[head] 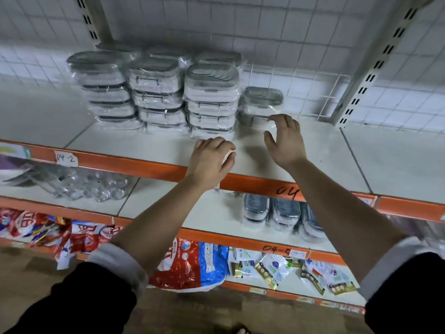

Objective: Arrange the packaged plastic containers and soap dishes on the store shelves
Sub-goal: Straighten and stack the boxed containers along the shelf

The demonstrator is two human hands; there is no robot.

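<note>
R hand (284, 138), fingers spread, sits just before short stack of film-wrapped grey-lidded oval plastic containers (261, 104) (long axis L–R); L hand (212, 160) front-left, loosely curled, seemingly empty.

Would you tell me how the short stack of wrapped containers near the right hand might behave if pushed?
The short stack probably slides: its glossy film looks slick on the smooth shelf. Only two high, it seems unlikely to topple. Plastic suggests it is light.
</note>
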